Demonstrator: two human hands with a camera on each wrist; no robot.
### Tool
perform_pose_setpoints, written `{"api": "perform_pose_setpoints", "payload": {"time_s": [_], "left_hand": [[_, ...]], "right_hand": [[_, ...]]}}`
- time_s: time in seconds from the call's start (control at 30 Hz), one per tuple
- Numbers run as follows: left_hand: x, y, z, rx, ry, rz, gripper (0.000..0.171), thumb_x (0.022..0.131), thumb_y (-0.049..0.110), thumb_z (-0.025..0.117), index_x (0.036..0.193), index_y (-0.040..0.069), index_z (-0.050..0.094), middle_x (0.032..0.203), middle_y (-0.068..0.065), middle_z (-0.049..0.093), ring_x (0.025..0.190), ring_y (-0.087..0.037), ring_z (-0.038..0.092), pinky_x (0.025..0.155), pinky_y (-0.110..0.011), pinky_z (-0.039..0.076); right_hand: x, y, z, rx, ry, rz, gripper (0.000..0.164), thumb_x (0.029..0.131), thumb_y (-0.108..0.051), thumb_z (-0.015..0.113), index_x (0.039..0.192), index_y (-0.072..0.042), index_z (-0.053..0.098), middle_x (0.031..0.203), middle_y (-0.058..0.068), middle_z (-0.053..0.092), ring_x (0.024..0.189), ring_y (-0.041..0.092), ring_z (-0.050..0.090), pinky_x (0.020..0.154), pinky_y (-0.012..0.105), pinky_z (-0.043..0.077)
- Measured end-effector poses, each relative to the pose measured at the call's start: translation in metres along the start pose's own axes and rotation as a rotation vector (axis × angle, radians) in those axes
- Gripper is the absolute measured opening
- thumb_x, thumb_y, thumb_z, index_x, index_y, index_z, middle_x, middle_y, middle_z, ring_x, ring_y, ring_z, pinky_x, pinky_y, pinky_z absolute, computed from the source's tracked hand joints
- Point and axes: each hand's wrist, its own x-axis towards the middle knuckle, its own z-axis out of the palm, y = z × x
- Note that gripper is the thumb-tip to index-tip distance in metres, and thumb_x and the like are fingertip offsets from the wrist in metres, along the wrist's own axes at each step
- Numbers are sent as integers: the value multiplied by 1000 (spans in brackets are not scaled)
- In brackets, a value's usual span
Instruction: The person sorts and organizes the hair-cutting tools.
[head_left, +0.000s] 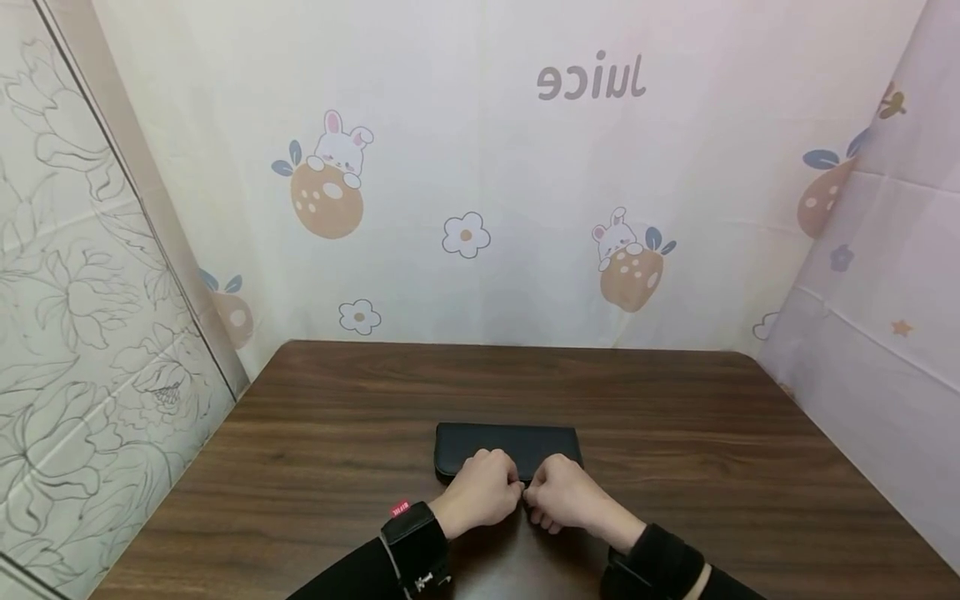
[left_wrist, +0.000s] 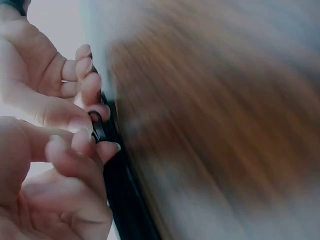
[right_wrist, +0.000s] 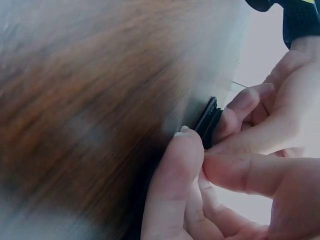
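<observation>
A black, flat, oblong wallet (head_left: 506, 442) lies on the wooden table in front of me, its far edge uncovered. Both hands meet at the middle of its near edge. My left hand (head_left: 482, 490) pinches there with thumb and forefinger. Facing it, my right hand (head_left: 566, 493) pinches at the same spot, its fingertips almost touching the left ones. In the left wrist view a small black loop (left_wrist: 96, 120) shows between the two hands' fingertips. The wallet's dark edge (right_wrist: 209, 120) shows beyond the fingers in the right wrist view. Fingers hide exactly what each hand pinches.
The brown wooden table (head_left: 360, 400) stretches around the wallet on all sides. Behind it hangs a pale printed curtain (head_left: 480, 167), with another cloth (head_left: 885, 333) at the right. A flower-patterned panel (head_left: 90, 350) stands along the left side.
</observation>
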Motion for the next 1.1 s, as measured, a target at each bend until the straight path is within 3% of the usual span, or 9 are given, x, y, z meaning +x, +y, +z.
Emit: {"api": "perform_pose_setpoints", "payload": {"time_s": [0.27, 0.5, 0.6, 0.87, 1.1], "left_hand": [[3, 1, 1, -152, -8, -163, 32, 86, 16, 59, 55, 13, 62, 46, 6, 53, 43, -12, 50, 40, -24, 34], [2, -1, 5, -427, -12, -320, 30, 85, 12, 61, 55, 7, 63, 48, -1, 55, 39, -11, 43, 37, -21, 28], [0, -2, 5, -484, -20, -361, 28, 84, 12, 62, 58, 5, 64, 48, -1, 55, 39, -10, 40, 35, -20, 22], [1, -2, 4, -470, -22, -378, 25, 79, 10, 64, 54, 6, 63, 47, 0, 54, 38, -10, 41, 34, -20, 21], [2, 1, 4, -255, 0, -327, 29, 74, 15, 69, 47, 11, 60, 43, 1, 53, 40, -16, 52, 35, -22, 30]], "right_hand": [[-1, 2, -1, 53, -4, 15, 18, 80, -4, 55, 64, -4, 63, 58, 6, 59, 49, 19, 56, 45, 33, 49], [-3, 2, 2, 94, -8, 9, 15, 81, -4, 56, 68, -3, 64, 62, 7, 60, 53, 20, 57, 48, 33, 49], [-3, 3, 2, 111, -23, -1, 15, 83, -5, 56, 70, -3, 65, 64, 8, 60, 55, 20, 57, 49, 33, 50], [-5, 4, 1, 84, -35, -73, 15, 87, -6, 55, 75, -6, 66, 64, 6, 59, 55, 20, 56, 48, 32, 49], [-2, -1, -2, -249, 92, -197, 11, 78, -5, 57, 79, -11, 66, 64, -6, 57, 49, 8, 49, 47, 27, 43]]}}
